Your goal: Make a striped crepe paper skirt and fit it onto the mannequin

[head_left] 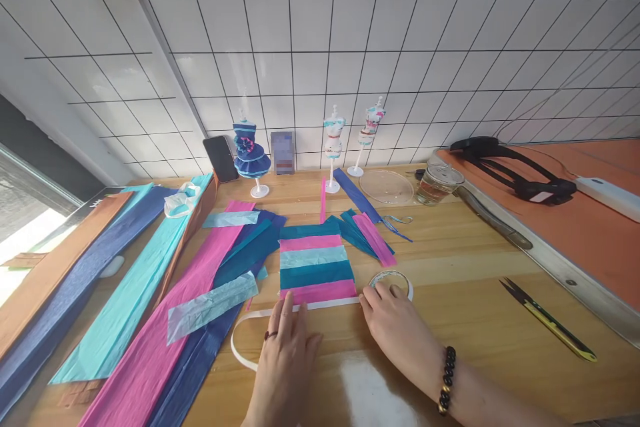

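Note:
A striped crepe paper piece [314, 257] in pink, teal and pale blue lies flat in front of me. Along its near edge runs a strip of white tape [333, 303], whose loose end curls round to the left. My left hand [287, 350] lies with fingers stretched out, the tips pressing on the tape and the lower pink band. At the right end of the strip, my right hand [397, 320] has its fingers curled over the tape and its roll [411, 288]. Part of the roll is hidden under those fingers.
Long crepe paper strips [117, 280] cover the left side. Small dress forms [334, 140], one in a blue dress [251, 153], stand along the tiled wall beside a phone [220, 159]. At right are a glass jar [439, 183], thread snips [547, 320] and a black headset [515, 170].

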Motion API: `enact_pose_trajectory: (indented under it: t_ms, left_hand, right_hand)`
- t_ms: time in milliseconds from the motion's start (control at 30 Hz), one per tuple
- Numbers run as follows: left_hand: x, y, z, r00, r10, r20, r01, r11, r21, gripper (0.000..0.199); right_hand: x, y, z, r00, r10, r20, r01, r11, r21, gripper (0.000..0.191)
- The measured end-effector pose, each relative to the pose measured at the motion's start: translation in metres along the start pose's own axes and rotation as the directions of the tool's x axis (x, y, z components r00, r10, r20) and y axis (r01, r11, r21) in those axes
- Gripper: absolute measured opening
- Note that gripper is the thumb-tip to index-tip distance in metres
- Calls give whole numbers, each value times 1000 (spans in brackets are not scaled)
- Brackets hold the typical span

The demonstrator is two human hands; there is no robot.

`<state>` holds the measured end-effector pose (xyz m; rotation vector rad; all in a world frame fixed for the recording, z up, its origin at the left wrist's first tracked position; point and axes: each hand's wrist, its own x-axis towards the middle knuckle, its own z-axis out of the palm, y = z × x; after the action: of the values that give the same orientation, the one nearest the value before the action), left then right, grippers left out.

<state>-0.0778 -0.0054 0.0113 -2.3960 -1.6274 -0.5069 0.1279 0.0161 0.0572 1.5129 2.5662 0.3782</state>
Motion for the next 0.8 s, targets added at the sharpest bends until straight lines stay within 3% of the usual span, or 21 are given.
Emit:
enact_pose_trajectory:
  t_ms: [100,200,300,533,600,700,800]
  left_hand:
    - [0,-25,-7,996,75,-48,-77,996,-34,29]
    - [-1,-55,-14,996,-78,-42,77,997,-27,28]
    - [-3,-76,-20,980,-189,60,190,982,-3,27]
    - [1,-88,-17,936,-310,169,339,922,-186,23]
    - [2,-89,-15,932,-313,184,348,914,-210,24]
    - [2,-93,-14,927,-312,208,358,900,-249,24]
    - [3,-97,-16,923,-313,224,368,886,-281,21]
  right_hand:
    - [1,0,1,1000,17,-22,-16,1000,12,22]
    - [3,1,1,999,31,-20,-31,999,9,23]
    - [3,2,-1,999,49,-15,-49,999,23,22]
    - [-1,0,-8,994,96,-58,-92,994,64,26]
    - [1,-11,-12,990,33,-137,-17,994,111,28]
    - [10,-36,-19,955,-155,-252,224,935,274,20]
    - [23,-57,-21,931,-269,-248,348,863,367,11]
